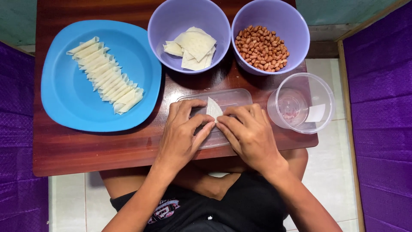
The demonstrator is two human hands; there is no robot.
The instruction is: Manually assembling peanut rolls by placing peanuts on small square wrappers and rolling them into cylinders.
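Observation:
My left hand and my right hand meet over a clear plastic lid lying flat on the wooden table. Together their fingertips pinch a small pale dough wrapper, partly folded, with one corner sticking up. Behind them a purple bowl holds a few loose flat wrappers. A second purple bowl beside it is full of brown-skinned peanuts. At the left, a blue plate carries a diagonal row of several rolled wrappers.
A clear round plastic tub stands at the table's right edge, close to my right hand. Purple cloth covers surfaces on both sides. White tiled floor shows below the table, and my crossed legs sit under its front edge.

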